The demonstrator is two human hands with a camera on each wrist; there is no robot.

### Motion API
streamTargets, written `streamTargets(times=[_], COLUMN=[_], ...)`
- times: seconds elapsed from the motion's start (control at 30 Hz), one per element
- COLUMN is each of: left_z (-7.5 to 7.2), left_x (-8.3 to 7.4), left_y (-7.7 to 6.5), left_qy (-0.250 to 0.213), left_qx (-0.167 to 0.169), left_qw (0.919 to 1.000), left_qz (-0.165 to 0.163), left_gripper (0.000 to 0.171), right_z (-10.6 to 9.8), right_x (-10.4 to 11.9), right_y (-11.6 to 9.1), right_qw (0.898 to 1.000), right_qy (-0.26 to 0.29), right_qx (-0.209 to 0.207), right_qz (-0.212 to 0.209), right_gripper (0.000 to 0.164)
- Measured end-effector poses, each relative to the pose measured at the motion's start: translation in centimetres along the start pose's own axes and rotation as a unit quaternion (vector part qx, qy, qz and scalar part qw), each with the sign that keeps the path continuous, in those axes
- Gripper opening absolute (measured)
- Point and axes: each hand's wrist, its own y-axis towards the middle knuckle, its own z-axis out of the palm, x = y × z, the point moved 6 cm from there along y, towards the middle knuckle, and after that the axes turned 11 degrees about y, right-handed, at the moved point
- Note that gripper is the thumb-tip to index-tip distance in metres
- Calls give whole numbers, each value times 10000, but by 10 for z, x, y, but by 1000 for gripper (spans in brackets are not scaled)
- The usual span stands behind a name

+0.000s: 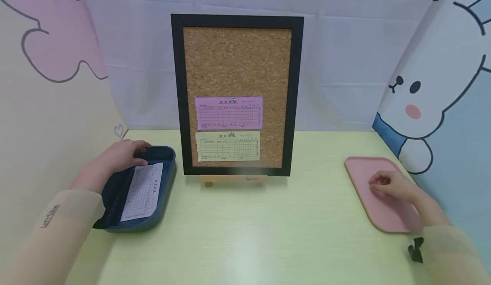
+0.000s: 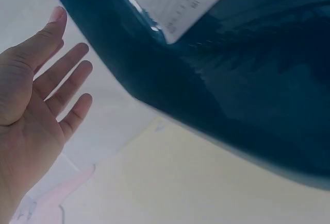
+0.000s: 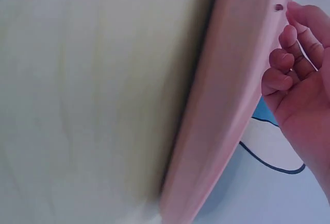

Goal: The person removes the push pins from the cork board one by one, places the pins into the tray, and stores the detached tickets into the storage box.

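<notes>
On the left, my left hand (image 1: 124, 155) hovers at the far side of a dark blue tray (image 1: 167, 191), its fingers loosely bent and holding nothing. A white printed slip (image 1: 143, 191) lies in that tray, apart from the fingers in the left wrist view. Over a pink tray (image 1: 362, 163) at the right, my right hand (image 1: 393, 185) has its thumb and forefinger brought together, the other fingers curled. At those fingertips is a tiny shiny pushpin (image 3: 279, 7), apparently pinched; its shape is hard to make out.
A black-framed corkboard (image 1: 238, 63) stands on a small wooden easel (image 1: 233, 178) at the middle back. Pinned on it are a purple slip (image 1: 229, 116) and, below, a pale yellow slip (image 1: 228, 148). Cartoon-printed panels enclose both sides, with a white cloth behind.
</notes>
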Motion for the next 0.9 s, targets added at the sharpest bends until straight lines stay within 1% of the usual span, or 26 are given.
streamTargets(times=[0.13, 0.23, 0.33, 0.4, 0.5, 0.6, 0.73, 0.9], left_z=[-9, -17, -25, -30, -35, -40, -48, -58], left_x=[-6, -13, -21, -26, -30, -33, -40, -50], left_y=[-2, -3, -3, -4, -4, -3, -3, -5], left_qy=[61, 178, 260, 306, 384, 436, 455, 312], left_qx=[-111, -232, -371, -455, -613, -754, -875, -1130], left_qw=[9998, 9995, 9989, 9984, 9968, 9948, 9931, 9901], left_qz=[-154, -123, -113, -168, -348, -528, -635, -775], left_gripper=[53, 54, 53, 53, 53, 53, 55, 56], right_z=[-7, -13, -19, -23, -29, -36, -43, -47], right_x=[9, 19, 31, 37, 48, 59, 76, 98], right_y=[-1, -1, -2, -3, -5, -7, -9, -13], right_qw=[9994, 9983, 9981, 9980, 9979, 9970, 9954, 9932], right_qy=[-324, -500, -511, -526, -547, -565, -523, -432], right_qx=[-117, -259, -305, -328, -328, -469, -779, -1064], right_qz=[-35, -125, -173, -75, 113, 226, 174, 176], right_gripper=[18, 19, 21, 25, 33, 38, 37, 37])
